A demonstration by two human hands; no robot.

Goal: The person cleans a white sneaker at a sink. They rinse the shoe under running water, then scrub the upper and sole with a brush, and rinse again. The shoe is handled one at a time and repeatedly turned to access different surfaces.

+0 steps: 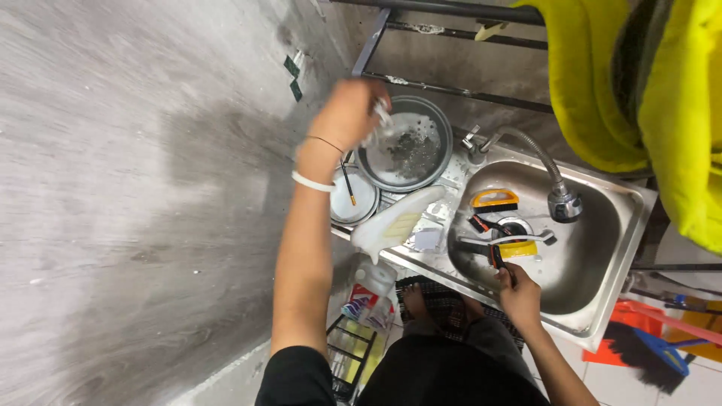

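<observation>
1. The left hand [347,113] pinches a blurred, shiny metal utensil [383,116] over the round soapy metal pan [406,146] on the drainboard.
2. The right hand [517,295] closes around a black-handled tool [496,257] at the near edge of the stainless steel sink [594,256].
3. An orange-handled brush [495,199] lies in the sink under the flexible steel faucet [553,184].

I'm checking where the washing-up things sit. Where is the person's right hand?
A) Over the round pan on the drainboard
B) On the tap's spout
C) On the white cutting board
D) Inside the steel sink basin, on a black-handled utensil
D: the right hand reaches into the steel sink and grips a black-handled utensil, while the left hand is the one up over the round pan.
</observation>
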